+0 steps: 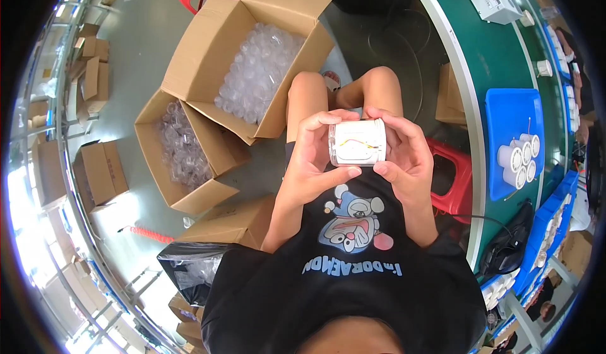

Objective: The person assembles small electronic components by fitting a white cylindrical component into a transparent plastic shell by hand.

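Above my lap I hold a short white cylinder in a clear cover (pixel 357 144) between both hands, lying on its side. Thin red and yellow wires show against its white body. My left hand (pixel 314 155) grips the clear end, its thumb along the lower edge and its fingers over the top. Around the other end, my right hand (pixel 405 145) is closed with the thumb near the lower rim. My palms hide parts of both ends.
To the left, a large carton (pixel 202 54) holds many clear round plastic pieces; a smaller carton (pixel 148 123) beside it holds more clear parts. On the green bench (pixel 467 57) at right lies a blue tray (pixel 505 101) with several white cylinders (pixel 519 158). A red stool (pixel 457 177) stands under the bench edge.
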The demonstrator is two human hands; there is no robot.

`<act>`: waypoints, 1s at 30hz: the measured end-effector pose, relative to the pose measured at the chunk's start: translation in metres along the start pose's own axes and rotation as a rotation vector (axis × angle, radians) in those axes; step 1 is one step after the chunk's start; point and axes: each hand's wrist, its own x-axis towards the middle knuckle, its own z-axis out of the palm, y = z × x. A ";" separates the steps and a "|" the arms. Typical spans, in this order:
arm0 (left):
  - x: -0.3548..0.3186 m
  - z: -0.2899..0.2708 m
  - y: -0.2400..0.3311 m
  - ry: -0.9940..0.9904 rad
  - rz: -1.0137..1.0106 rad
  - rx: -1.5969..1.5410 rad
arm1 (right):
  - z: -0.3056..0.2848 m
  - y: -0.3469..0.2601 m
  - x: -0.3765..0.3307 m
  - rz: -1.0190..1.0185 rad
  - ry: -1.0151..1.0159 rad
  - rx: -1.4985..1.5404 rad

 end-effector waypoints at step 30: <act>-0.010 0.009 -0.038 0.208 0.219 0.304 | 0.031 0.014 0.010 0.043 0.070 -0.200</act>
